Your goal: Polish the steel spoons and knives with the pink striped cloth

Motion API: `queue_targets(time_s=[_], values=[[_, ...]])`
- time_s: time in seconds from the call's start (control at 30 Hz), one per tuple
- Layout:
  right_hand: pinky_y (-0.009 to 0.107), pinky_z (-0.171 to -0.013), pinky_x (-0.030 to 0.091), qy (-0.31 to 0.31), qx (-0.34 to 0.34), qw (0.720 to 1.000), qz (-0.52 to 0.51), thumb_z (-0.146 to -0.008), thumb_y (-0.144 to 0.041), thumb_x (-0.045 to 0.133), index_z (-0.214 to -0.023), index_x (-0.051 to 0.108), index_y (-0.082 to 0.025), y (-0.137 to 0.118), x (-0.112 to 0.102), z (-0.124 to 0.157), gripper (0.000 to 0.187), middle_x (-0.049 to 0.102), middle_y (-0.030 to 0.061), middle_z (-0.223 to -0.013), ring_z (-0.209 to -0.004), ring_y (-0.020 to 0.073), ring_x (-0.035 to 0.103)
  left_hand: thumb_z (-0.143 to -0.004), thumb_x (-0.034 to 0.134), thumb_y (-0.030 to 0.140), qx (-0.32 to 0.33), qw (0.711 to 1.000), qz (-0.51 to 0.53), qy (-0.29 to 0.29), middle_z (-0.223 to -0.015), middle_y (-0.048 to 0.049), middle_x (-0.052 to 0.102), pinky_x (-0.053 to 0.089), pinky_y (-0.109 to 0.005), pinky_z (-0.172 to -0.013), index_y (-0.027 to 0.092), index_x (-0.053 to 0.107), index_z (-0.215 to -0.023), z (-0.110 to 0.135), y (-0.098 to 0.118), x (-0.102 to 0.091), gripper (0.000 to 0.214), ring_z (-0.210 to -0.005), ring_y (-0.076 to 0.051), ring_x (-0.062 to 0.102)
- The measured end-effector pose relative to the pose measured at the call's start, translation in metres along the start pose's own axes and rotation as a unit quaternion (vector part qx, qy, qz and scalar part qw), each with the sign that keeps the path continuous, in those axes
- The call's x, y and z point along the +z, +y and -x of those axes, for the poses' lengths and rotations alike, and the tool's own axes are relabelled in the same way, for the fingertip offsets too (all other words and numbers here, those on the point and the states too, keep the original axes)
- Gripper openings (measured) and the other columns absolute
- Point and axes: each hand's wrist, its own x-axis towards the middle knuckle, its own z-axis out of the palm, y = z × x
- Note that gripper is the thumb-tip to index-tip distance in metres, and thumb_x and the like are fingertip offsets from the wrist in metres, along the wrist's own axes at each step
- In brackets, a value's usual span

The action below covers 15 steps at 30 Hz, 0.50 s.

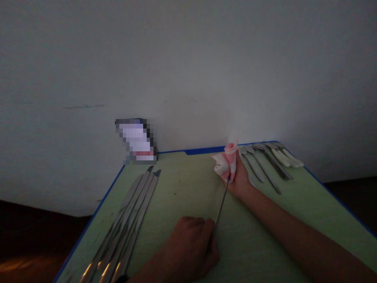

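Observation:
My left hand (pixel 191 249) is closed around the handle end of a long thin metal utensil (pixel 220 206), low in the middle of the green table (pixel 182 188). Its far end runs up into a pink and white cloth (pixel 226 163). My right hand (pixel 240 177) is wrapped around that cloth and pinches it over the utensil's tip.
Several long metal knives (pixel 129 220) lie side by side on the left of the table. Several spoons (pixel 265 165), some with white handles, lie in a row at the back right. A blurred-out object (pixel 137 141) leans on the white wall behind. The table has a blue edge.

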Motion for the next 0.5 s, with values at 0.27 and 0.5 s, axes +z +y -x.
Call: queue_targets(time_s=[0.27,0.5], values=[[0.025,-0.053,0.041,-0.023,0.001,0.99,0.14,-0.078,-0.055,0.049,-0.078,0.056,-0.02,0.023,0.007,0.017,0.036,0.06,0.0004,-0.067,-0.057,0.0136,0.052,-0.094,0.03,0.029,-0.074,0.975,0.207,0.036,-0.064,0.0,0.056,0.036,-0.025,-0.056,0.019,0.046,-0.077,-0.002,-0.011,-0.006,0.025,-0.056,-0.014,0.053],[0.024,-0.044,0.027,-0.032,-0.028,0.952,0.303,-0.077,-0.061,0.046,-0.057,0.046,-0.019,0.032,0.009,0.041,0.046,0.045,-0.003,-0.05,-0.045,0.0097,0.037,-0.095,0.029,0.032,-0.103,0.964,0.238,0.052,-0.06,0.0013,0.052,0.033,-0.024,-0.051,0.019,0.044,-0.073,-0.003,-0.011,0.0,0.029,-0.053,-0.013,0.049]])
